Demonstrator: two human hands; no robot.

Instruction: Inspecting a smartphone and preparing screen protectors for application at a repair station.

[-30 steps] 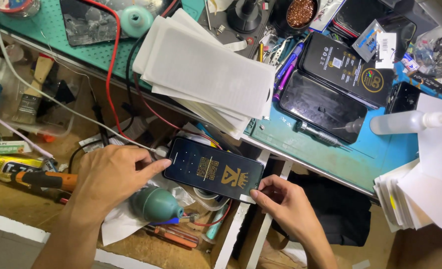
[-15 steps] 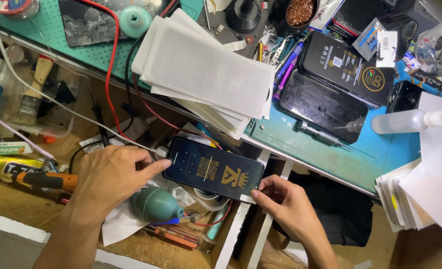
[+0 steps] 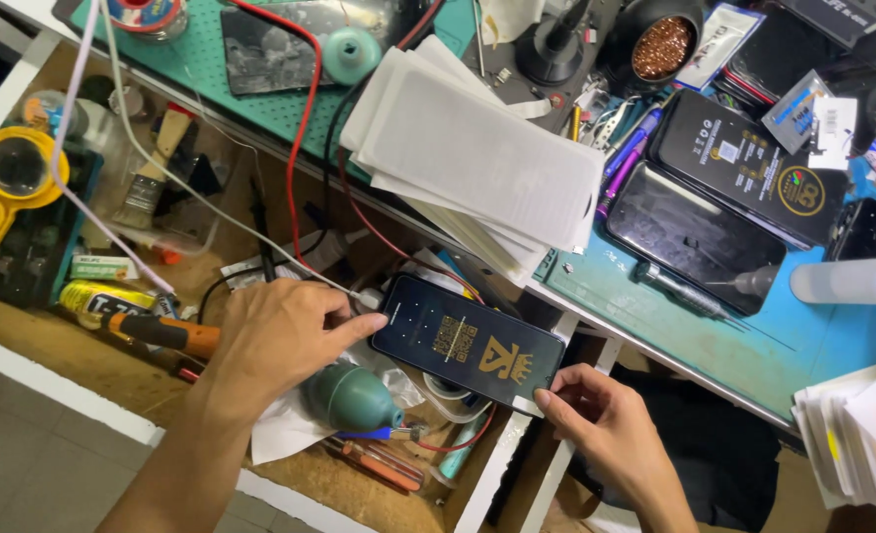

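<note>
Glossy flat black phone (image 3: 468, 342) pinched between left hand (image 3: 278, 339); right hand (image 3: 596, 419)

bench: teal-topped workbench (image 3: 813, 345) | below: open wooden drawer (image 3: 53, 341) | floor: grey, perhaps tiled (image 3: 23, 464)

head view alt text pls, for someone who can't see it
Two hands hold a dark phone-shaped glass panel over an open, tool-filled drawer: the left hand at its left end, the right hand pinching its lower right corner. Behind lie a stack of white sheets and a green rubber blower.
</note>
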